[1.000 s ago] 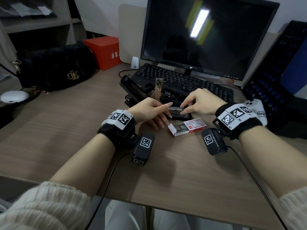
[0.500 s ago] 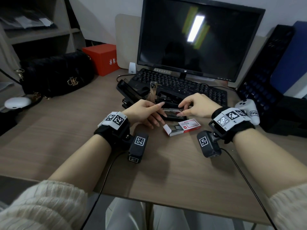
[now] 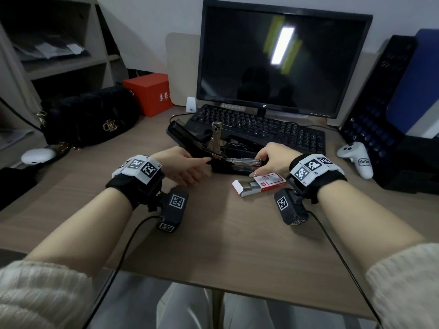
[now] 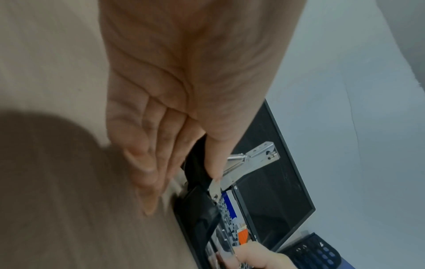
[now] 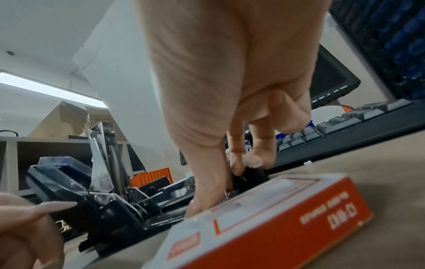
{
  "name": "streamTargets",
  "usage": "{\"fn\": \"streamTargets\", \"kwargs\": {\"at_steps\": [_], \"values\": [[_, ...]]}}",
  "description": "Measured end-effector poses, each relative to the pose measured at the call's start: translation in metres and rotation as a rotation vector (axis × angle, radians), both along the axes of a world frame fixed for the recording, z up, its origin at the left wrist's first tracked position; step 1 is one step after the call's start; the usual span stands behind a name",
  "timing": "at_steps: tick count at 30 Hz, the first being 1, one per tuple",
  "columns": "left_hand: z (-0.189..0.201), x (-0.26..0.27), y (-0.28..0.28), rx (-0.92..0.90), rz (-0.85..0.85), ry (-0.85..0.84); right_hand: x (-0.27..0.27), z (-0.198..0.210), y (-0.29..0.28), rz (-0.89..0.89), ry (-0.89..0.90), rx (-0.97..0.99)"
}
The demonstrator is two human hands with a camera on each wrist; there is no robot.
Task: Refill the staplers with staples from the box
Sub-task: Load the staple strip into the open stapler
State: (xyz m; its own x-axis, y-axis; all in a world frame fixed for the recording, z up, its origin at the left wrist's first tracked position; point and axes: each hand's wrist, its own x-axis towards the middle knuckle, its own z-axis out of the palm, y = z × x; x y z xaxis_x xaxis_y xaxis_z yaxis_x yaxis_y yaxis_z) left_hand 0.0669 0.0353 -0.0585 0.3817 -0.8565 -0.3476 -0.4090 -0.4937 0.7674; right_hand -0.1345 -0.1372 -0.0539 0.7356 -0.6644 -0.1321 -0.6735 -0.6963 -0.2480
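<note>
A black stapler [image 3: 225,167] lies open in front of the keyboard, its cover tipped back to the left and its metal arm [image 3: 217,136] standing upright. My left hand [image 3: 190,166] reaches its rear with straight fingers, and the thumb [image 4: 214,163] rests on the metal hinge. My right hand [image 3: 270,160] pinches the front end of the staple channel [image 3: 242,161] with curled fingers; the fingertips [image 5: 253,160] sit on the black nose. The red and white staple box [image 3: 263,184] lies open just in front of the right hand. A second black stapler [image 3: 240,141] lies behind.
Keyboard [image 3: 273,129] and monitor [image 3: 280,58] stand right behind the staplers. A black handbag [image 3: 88,117], a red box [image 3: 152,93] and a white oval case [image 3: 38,156] are at the left. A white controller [image 3: 356,160] and a dark crate [image 3: 380,98] are at the right.
My left hand has drawn back leftward from the middle of the channel to the stapler's hinge. The right hand stays at the front end.
</note>
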Motion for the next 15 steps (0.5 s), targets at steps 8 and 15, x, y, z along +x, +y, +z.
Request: {"fn": "streamTargets", "kwargs": {"at_steps": [8,15], "values": [[0.002,0.008,0.002,-0.061,0.182,0.017,0.000,-0.003,-0.002,0.040,0.073,-0.083],[-0.001,0.004,-0.006,-0.342,0.291,-0.154,-0.001,-0.004,-0.005,0.062,0.094,-0.099]]}}
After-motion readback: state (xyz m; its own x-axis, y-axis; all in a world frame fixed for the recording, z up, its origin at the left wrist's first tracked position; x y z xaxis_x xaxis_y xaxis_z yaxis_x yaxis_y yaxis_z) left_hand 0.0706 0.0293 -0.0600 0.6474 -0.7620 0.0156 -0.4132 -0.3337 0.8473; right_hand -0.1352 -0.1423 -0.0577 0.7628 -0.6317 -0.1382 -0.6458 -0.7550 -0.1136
